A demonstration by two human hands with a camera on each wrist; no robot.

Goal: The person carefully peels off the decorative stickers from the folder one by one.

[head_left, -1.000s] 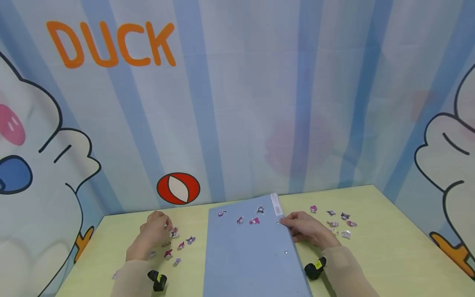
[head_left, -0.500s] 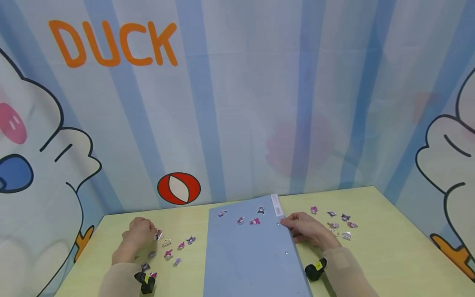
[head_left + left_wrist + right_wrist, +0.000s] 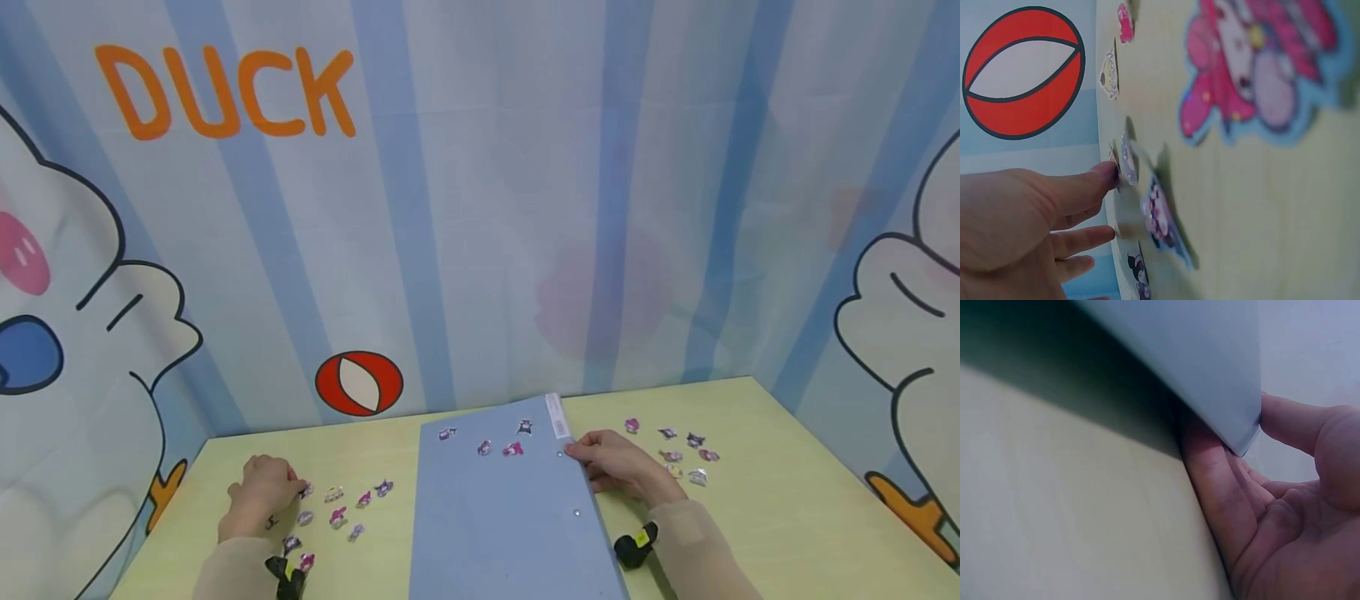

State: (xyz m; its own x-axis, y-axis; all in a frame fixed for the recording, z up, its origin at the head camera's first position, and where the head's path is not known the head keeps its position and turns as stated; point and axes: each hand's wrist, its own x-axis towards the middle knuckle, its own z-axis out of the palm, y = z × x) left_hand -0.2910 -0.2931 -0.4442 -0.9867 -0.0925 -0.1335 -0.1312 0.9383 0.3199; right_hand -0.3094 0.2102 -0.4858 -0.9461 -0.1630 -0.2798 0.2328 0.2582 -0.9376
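My left hand (image 3: 261, 493) is over the left part of the table. Its thumb and fingertip pinch a small cartoon sticker (image 3: 306, 490), held low among other loose stickers; in the left wrist view the fingers mostly cover it. My right hand (image 3: 626, 467) grips the right edge of a light blue folder (image 3: 510, 517), thumb on top and fingers underneath. In the right wrist view the folder's edge (image 3: 1222, 394) is raised off the table. Several stickers, among them a pink one (image 3: 513, 449), lie on the folder's upper part, near a white barcode label (image 3: 557, 416).
Several loose stickers, such as a pink one (image 3: 338, 517), lie left of the folder. Another group, including a purple one (image 3: 696, 439), lies to the right. A striped cartoon backdrop (image 3: 495, 208) rises behind the pale yellow table (image 3: 787, 500).
My left hand has moved left and slightly nearer, with the pinched sticker shifting along with it. The right hand keeps its hold on the folder's edge.
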